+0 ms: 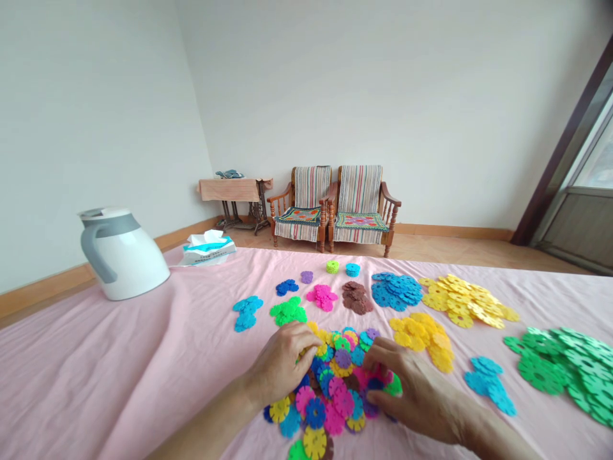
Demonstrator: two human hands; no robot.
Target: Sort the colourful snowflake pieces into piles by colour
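Flanking the mixed pile (342, 399) on the cloth (191, 345), bent over its left side with the left hand (282, 358), in a grip too hidden to tell, and spanned its right with the right hand (414, 383), thumb and fingers apart.

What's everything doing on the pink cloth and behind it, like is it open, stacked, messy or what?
Left hand: fingers bent at the mixed pile, grip unclear
Right hand: fingers bent at the mixed pile, grip unclear
Mixed pile: jumbled colors
Lime discs: neatly stacked
Big green discs: spread in a loose heap
Jug: upright, contents hidden
Tissue box: open, tissue poking out
Pink cloth: wrinkled
Chairs: unoccupied, draped with striped covers
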